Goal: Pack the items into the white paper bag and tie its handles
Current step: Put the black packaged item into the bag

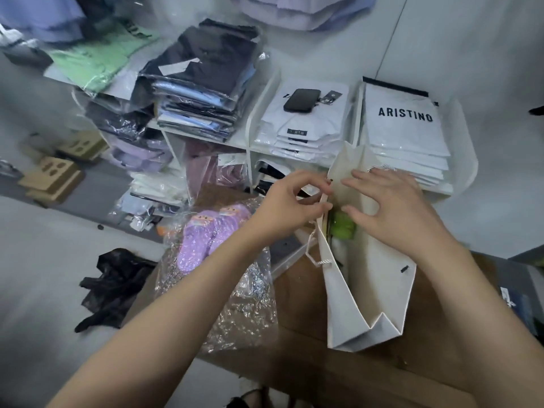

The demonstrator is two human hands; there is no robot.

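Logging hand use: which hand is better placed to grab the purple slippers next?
Probably the left hand: the slippers lie beside it, left of the white paper bag; the right hand rests on the bag.

A white wall [471,39] stands behind a low white shelf unit [249,142] with upright dividers. Folded clothes in clear plastic [206,92] are stacked on and under it, and a dark phone [301,100] lies on one white stack. The grey floor [35,275] carries cardboard boxes [53,178] and a crumpled black bag [112,281]. Nearest is a brown surface [323,378]. The light is soft and even.
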